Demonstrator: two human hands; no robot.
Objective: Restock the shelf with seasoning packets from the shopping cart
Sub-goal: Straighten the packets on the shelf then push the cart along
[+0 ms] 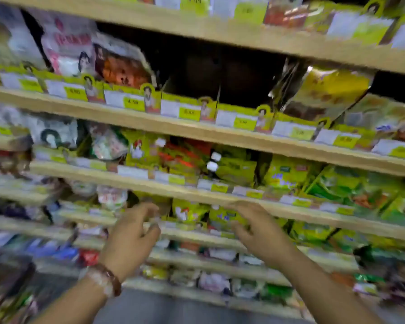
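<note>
The whole view is motion-blurred. Both hands are raised in front of a wooden shelf unit packed with seasoning packets. My left hand, with a bead bracelet on the wrist, has loosely curled fingers and nothing visible in them. My right hand reaches with fairly straight fingers towards yellow-green packets on the shelf at hand height; whether it touches them I cannot tell. The shopping cart is out of view.
A dark gap lies between an orange packet and a yellow packet on the upper shelf. Yellow price tags line every shelf edge. Lower shelves hold several mixed packets.
</note>
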